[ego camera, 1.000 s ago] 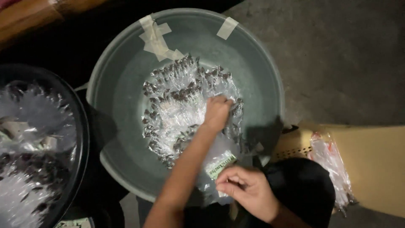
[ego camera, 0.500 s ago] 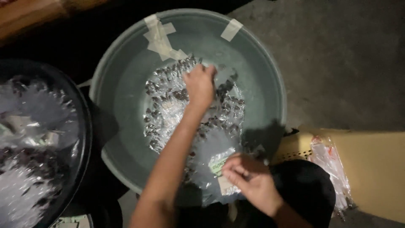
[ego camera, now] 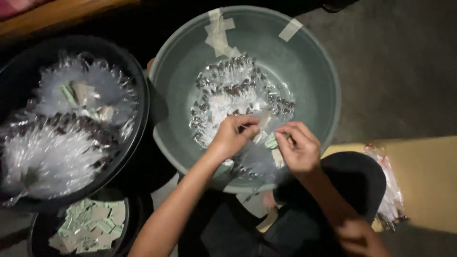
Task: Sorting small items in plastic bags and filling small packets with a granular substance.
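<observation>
My left hand (ego camera: 233,135) and my right hand (ego camera: 297,147) meet over the near side of a grey-green plastic basin (ego camera: 181,95). Between them they pinch a small clear plastic packet (ego camera: 262,121) and a green paper label (ego camera: 271,142). My left fingers hold the packet's top edge, and my right fingers close on the label. Just beyond the hands, a pile of small clear packets with dark contents (ego camera: 238,90) lies in the bottom of the basin.
A black basin (ego camera: 141,95) full of filled clear packets stands at the left. Below it a small black bowl (ego camera: 127,233) holds several green labels. Tape patches (ego camera: 219,33) mark the grey basin's far rim. Yellow cardboard (ego camera: 423,176) with clear bags (ego camera: 390,190) lies at the right.
My left hand has drawn back from the far side of the pile to the near rim and met my right hand. The view has shifted left, showing more of the black basin.
</observation>
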